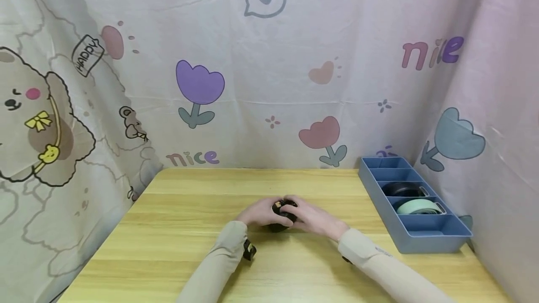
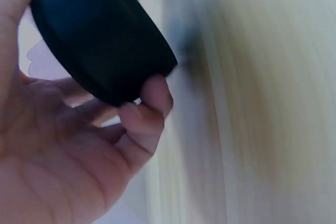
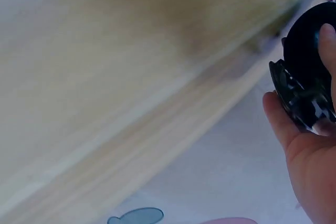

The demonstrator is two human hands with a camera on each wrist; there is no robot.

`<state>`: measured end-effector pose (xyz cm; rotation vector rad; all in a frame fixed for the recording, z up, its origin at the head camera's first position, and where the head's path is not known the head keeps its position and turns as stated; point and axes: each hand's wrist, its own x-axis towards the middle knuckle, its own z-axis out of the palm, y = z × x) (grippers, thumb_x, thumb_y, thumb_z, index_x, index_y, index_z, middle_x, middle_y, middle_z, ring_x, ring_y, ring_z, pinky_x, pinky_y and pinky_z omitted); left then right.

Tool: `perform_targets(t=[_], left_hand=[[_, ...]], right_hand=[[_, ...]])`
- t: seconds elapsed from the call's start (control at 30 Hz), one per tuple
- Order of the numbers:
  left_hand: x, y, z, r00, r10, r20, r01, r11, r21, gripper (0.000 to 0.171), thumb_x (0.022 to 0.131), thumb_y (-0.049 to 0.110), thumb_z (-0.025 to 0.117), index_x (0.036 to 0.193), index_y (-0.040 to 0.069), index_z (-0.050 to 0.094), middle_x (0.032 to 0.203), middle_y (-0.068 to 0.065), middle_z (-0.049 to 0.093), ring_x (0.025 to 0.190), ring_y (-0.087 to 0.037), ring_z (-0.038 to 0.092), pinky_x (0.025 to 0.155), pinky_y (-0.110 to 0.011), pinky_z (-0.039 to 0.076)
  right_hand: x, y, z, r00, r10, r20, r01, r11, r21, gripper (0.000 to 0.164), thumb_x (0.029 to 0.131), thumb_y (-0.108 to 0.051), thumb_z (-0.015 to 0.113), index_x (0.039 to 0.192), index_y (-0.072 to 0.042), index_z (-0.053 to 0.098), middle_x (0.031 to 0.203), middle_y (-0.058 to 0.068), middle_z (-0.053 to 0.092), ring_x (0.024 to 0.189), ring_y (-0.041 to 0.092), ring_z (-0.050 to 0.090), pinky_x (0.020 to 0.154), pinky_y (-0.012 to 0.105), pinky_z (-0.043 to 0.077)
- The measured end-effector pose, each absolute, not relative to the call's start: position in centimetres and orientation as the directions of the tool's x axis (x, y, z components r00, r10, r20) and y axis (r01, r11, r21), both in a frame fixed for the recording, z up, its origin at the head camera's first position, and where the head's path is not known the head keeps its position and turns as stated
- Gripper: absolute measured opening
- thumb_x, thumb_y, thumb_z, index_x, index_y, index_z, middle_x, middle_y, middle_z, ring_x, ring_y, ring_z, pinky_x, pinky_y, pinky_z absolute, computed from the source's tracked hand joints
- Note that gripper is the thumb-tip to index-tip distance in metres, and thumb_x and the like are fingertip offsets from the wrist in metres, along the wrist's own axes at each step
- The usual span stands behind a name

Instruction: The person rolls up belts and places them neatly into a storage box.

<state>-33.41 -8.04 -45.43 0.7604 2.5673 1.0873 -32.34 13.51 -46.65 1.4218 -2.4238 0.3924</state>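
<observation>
Near the middle of the table, both hands hold a rolled black belt (image 1: 278,227), a coil with a gold-coloured detail on its top. My left hand (image 1: 262,212) grips it from the left; in the left wrist view its fingertips curl against the lower edge of the wide dark band (image 2: 100,35). From the right, my right hand (image 1: 313,217) has its thumb over the coil. The right wrist view shows the round black face (image 3: 304,45) and a shiny dark piece (image 3: 302,100) beside the fingers. Part of the coil is hidden behind the hands.
At the right table edge stands a blue divided box (image 1: 397,221). Its compartments hold a rolled black belt (image 1: 402,189) and a rolled mint-green belt (image 1: 418,206), both with metal buckles. A printed curtain (image 1: 261,74) hangs behind the wooden table (image 1: 189,209) and along its sides.
</observation>
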Motion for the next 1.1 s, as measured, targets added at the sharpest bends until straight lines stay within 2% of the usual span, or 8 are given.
perform_targets(t=[0.13, 0.27, 0.47, 0.57, 0.8, 0.93, 1.03, 1.1], left_hand=[[-33.5, -6.9, -45.2, -0.791, 0.608, -0.066, 0.266, 0.439, 0.858, 0.061, 0.079, 0.047, 0.077, 0.133, 0.025, 0.058, 0.120, 0.004, 0.065, 0.103, -0.013, 0.060, 0.093, -0.034, 0.047], [-33.5, -5.5, -44.8, -0.786, 0.610, -0.104, 0.172, 0.377, 0.910, 0.055, 0.082, 0.046, 0.074, 0.129, 0.022, 0.061, 0.114, 0.001, 0.065, 0.096, -0.015, 0.061, 0.083, -0.032, 0.050], [-32.7, -2.6, -44.8, -0.782, 0.614, -0.111, 0.073, 0.267, 0.961, 0.048, 0.090, 0.052, 0.063, 0.128, 0.023, 0.062, 0.101, -0.004, 0.064, 0.080, -0.016, 0.059, 0.064, -0.030, 0.049], [-32.2, -0.9, -45.0, -0.801, 0.597, -0.052, 0.138, 0.267, 0.954, 0.050, 0.094, 0.058, 0.052, 0.131, 0.024, 0.059, 0.096, -0.004, 0.063, 0.073, -0.014, 0.057, 0.061, -0.029, 0.047], [-30.4, 3.2, -45.6, -0.805, 0.585, 0.100, 0.428, 0.455, 0.781, 0.059, 0.098, 0.064, 0.033, 0.141, 0.026, 0.049, 0.111, 0.001, 0.065, 0.089, -0.008, 0.059, 0.075, -0.025, 0.048], [-29.5, 5.4, -46.1, -0.790, 0.606, 0.091, 0.461, 0.490, 0.740, 0.061, 0.098, 0.064, 0.037, 0.141, 0.022, 0.047, 0.106, 0.002, 0.066, 0.088, -0.006, 0.060, 0.075, -0.023, 0.049], [-28.9, 6.7, -46.0, -0.779, 0.622, 0.079, 0.495, 0.532, 0.687, 0.067, 0.096, 0.062, 0.043, 0.148, 0.020, 0.038, 0.114, 0.001, 0.065, 0.093, -0.004, 0.061, 0.079, -0.023, 0.050], [-28.5, 7.5, -45.9, -0.760, 0.645, 0.088, 0.562, 0.582, 0.588, 0.070, 0.096, 0.061, 0.046, 0.152, 0.020, 0.033, 0.124, -0.001, 0.064, 0.103, -0.007, 0.063, 0.087, -0.025, 0.050]], right_hand=[[-31.7, 14.4, -45.6, -0.517, -0.763, 0.387, -0.850, 0.510, -0.130, 0.043, 0.090, -0.027, 0.072, 0.128, -0.015, 0.056, 0.137, 0.013, 0.048, 0.119, 0.024, 0.055, 0.096, 0.038, 0.051], [-31.2, 15.5, -44.3, -0.561, -0.745, 0.360, -0.826, 0.530, -0.190, 0.041, 0.089, -0.023, 0.073, 0.125, -0.013, 0.056, 0.132, 0.012, 0.047, 0.112, 0.023, 0.056, 0.091, 0.038, 0.052], [-30.9, 18.0, -42.3, -0.591, -0.731, 0.341, -0.807, 0.538, -0.244, 0.032, 0.084, -0.007, 0.074, 0.109, -0.014, 0.056, 0.110, 0.002, 0.049, 0.097, 0.014, 0.054, 0.086, 0.036, 0.051], [-31.0, 19.4, -41.7, -0.617, -0.715, 0.329, -0.787, 0.561, -0.258, 0.031, 0.080, -0.003, 0.073, 0.103, -0.015, 0.056, 0.104, -0.001, 0.050, 0.092, 0.012, 0.054, 0.085, 0.036, 0.050], [-30.3, 24.0, -41.0, -0.757, -0.617, 0.218, -0.653, 0.701, -0.286, 0.038, 0.073, -0.004, 0.073, 0.102, -0.023, 0.056, 0.103, -0.005, 0.052, 0.089, 0.012, 0.055, 0.079, 0.033, 0.049], [-29.6, 27.2, -40.2, -0.846, -0.491, 0.209, -0.532, 0.805, -0.262, 0.040, 0.070, -0.007, 0.075, 0.101, -0.024, 0.058, 0.100, -0.003, 0.053, 0.084, 0.015, 0.053, 0.072, 0.034, 0.044], [-29.2, 29.1, -39.2, -0.879, -0.433, 0.201, -0.473, 0.848, -0.241, 0.040, 0.069, -0.008, 0.076, 0.102, -0.023, 0.058, 0.098, -0.002, 0.054, 0.081, 0.016, 0.053, 0.068, 0.035, 0.043], [-29.0, 30.1, -38.5, -0.895, -0.409, 0.180, -0.443, 0.866, -0.233, 0.040, 0.068, -0.008, 0.077, 0.101, -0.023, 0.059, 0.096, -0.002, 0.054, 0.079, 0.016, 0.052, 0.067, 0.034, 0.041]])
